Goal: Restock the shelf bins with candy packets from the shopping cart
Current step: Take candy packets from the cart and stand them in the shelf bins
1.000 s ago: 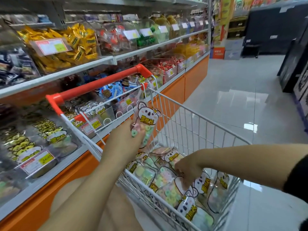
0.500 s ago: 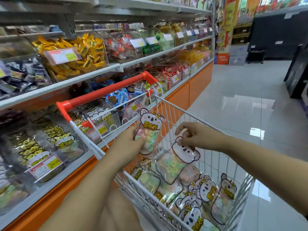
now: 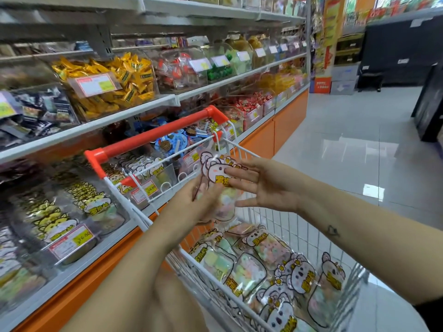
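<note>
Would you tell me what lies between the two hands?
Candy packets, held by the left hand and touched by the right hand; the head view shows it.

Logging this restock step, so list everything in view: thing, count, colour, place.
held packets: at least two, white-pink bear tops, between both hands above the cart
cart packets: many, pastel, lying in the cart
cart: one, white wire, red handle, beside the shelves
yellow candy bin: one, clear, upper shelf
red candy bin: one, clear, lower shelf past the handle
floor: grey tiles, right
left hand: one, grips the held packets
right hand: one, straight fingers touching the held packets
</note>
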Demonstrator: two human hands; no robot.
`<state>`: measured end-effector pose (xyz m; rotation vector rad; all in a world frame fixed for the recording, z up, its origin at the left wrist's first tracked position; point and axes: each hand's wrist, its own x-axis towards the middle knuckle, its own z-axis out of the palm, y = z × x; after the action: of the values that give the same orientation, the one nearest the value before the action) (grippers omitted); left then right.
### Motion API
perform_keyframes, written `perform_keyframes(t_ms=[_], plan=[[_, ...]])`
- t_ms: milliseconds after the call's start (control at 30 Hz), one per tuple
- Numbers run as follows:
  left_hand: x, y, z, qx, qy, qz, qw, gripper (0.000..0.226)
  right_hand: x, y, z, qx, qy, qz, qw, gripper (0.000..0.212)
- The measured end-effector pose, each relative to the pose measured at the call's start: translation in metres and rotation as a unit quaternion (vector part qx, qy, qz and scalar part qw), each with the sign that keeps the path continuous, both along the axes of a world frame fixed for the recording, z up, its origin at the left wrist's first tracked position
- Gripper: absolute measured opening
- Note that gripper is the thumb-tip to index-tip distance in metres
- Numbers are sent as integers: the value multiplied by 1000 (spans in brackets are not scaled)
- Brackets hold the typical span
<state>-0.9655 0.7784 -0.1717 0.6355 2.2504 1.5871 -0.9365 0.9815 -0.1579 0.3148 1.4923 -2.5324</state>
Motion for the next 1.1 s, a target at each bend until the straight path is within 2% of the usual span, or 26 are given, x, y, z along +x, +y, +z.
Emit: perform_keyframes(t_ms=[100,167,233,267,300,367,400,433,533,600,633,767,867,933,1000,1100], plan=[[-1,-1,-4,-59,56,36,996,33,-1,-7,-7,-30,12,-14,999,14],[-2,1,-8,-93,97,93,987,32,-2,-5,-18,-2,20,-34,999,18],[-4,2,-10,-108,123,135,977,44,-4,2,-36,124,17,-35,992,19],[-5,3,-11,-106,127,154,974,50,-4,5,-47,251,16,5,968,21],[-6,3,-11,-107,129,166,972,55,-4,6,-61,393,14,82,916,26],[-6,4,-11,-116,136,176,968,64,-4,-1,-89,594,12,260,761,46],[-5,5,-10,-119,136,178,967,66,-5,-6,-102,641,7,320,697,57],[-5,6,-10,-120,133,176,968,67,-6,-12,-115,668,3,359,652,67],[-1,7,-8,-112,123,172,971,59,-10,-22,-139,732,0,395,555,81],[-2,6,-8,-95,125,176,972,48,-14,-22,-147,762,0,374,528,81],[-3,5,-9,-87,123,179,972,46,-16,-21,-147,763,-7,372,529,76],[-3,2,-7,-54,99,196,974,62,-21,-16,-127,706,13,385,595,40],[-5,0,-7,-25,84,202,976,63,-15,-8,-83,672,36,358,648,28],[-8,-1,-6,0,58,215,975,70,-9,6,-52,678,73,246,689,26],[-10,-1,-6,41,11,235,971,73,-4,21,-35,653,105,74,746,26],[-14,1,-6,101,-61,245,962,64,1,31,-32,494,169,-186,832,21]])
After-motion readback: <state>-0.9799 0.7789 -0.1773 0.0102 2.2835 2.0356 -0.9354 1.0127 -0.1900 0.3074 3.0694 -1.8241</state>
